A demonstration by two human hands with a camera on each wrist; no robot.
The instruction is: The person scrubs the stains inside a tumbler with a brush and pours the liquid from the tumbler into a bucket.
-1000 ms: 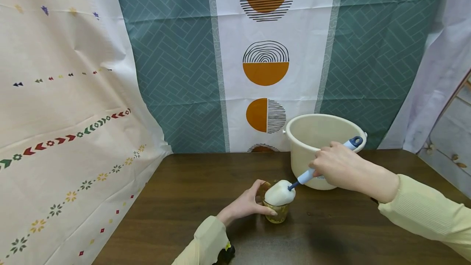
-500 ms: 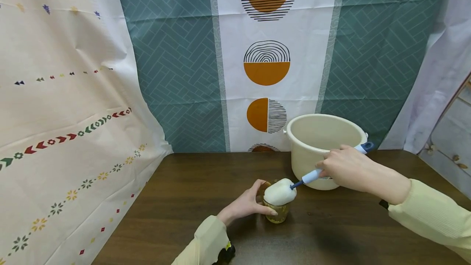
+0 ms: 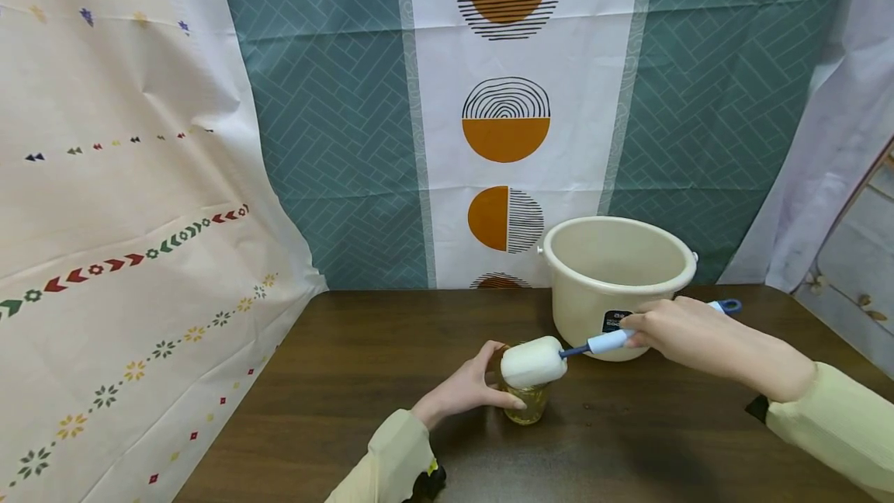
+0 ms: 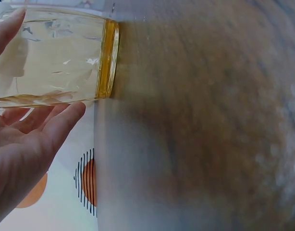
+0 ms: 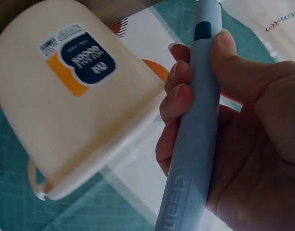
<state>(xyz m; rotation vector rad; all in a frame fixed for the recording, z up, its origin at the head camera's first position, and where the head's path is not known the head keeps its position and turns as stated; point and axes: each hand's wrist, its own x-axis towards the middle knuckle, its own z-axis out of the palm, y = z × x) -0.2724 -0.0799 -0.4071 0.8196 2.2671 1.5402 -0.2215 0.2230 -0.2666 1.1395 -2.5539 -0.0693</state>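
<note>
An amber glass [image 3: 528, 404] stands on the table, and my left hand [image 3: 469, 386] grips it from the left side, thumb in front. In the left wrist view the ribbed wall of the glass [image 4: 61, 57] shows between thumb and fingers. My right hand [image 3: 687, 328] grips the light-blue handle [image 3: 609, 341] of a sponge bottle brush, fingers wrapped around it, as the right wrist view shows. The brush's white sponge head [image 3: 534, 362] lies tilted across the mouth of the glass, hiding most of the rim. Whether part of it sits inside cannot be told.
A cream bucket [image 3: 587, 301] with a label stands behind my right hand, close to the brush handle. The dark wooden table [image 3: 391, 332] reaches back to a patterned curtain [image 3: 335, 138]. A pale cloth [image 3: 174, 293] hangs along the left edge.
My right hand has moved right and down, bringing the brush handle to a flatter angle. The sponge head has tipped more level over the glass. My left hand has stayed in place.
</note>
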